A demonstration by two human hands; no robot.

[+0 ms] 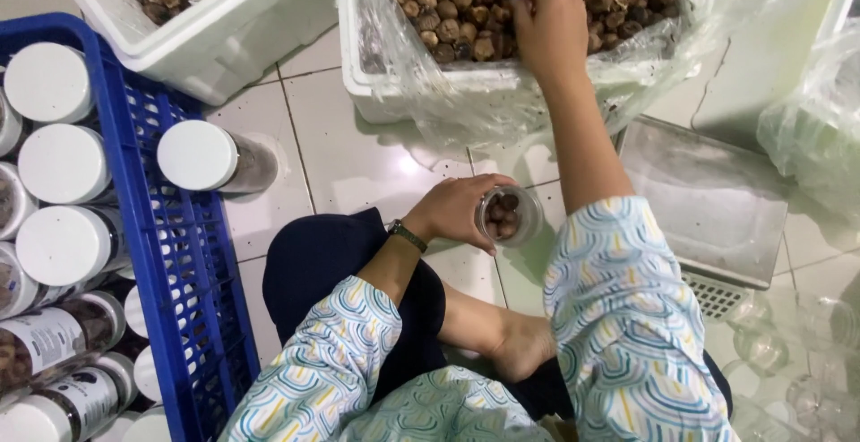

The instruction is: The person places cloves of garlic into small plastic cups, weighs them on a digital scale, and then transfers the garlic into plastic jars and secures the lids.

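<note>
My left hand [459,207] grips a small clear jar [509,214] partly filled with brown round pieces, held low over the tiled floor. My right hand [548,14] reaches up into a white foam box [358,66] lined with clear plastic and full of the same brown round pieces [448,3]; its fingers are buried among them, so what they hold is hidden. A watch sits on my left wrist [408,235].
A blue plastic crate [166,254] at the left holds several white-lidded jars. One capped jar [210,157] stands on the floor beside it. Another white box [224,34] is at the top left. A metal scale [708,200] and empty clear jars [788,352] are at the right.
</note>
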